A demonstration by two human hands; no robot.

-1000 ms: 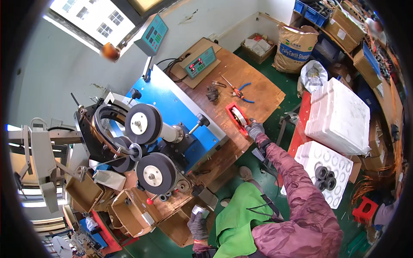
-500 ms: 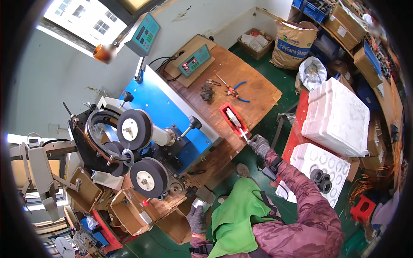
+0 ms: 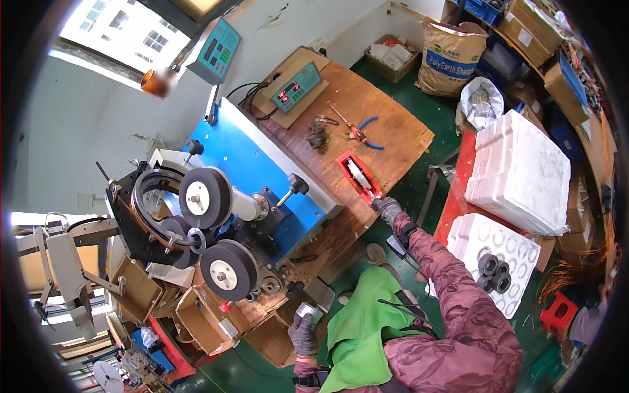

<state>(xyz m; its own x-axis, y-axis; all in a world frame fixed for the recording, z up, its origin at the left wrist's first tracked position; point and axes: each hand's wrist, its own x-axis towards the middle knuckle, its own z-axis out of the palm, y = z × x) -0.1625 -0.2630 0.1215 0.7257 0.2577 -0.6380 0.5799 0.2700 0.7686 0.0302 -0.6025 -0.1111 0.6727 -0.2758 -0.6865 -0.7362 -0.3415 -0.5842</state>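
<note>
Because the red holder [image 3: 368, 172] with its white roll [image 3: 358, 173] sits close to the near edge of the wooden table [image 3: 400, 124], the gloved right hand [image 3: 388, 208] meets it right at its near end, fingers bunched there; from where I stand I can't make out whether they pinch something or only touch the holder. I'd work low and in line with the roll, so nothing skids over that edge. Well left of the holder and nearer the body, the left hand [image 3: 303, 335] has its fingers clamped around a small pale piece [image 3: 306, 310]. As for room, the blue machine [image 3: 246, 157] bounds the holder's left, a blue-handled tool [image 3: 369, 122] lies beyond it, and to its right a gap over green floor [image 3: 411, 180] runs to the red bench [image 3: 462, 170].
</note>
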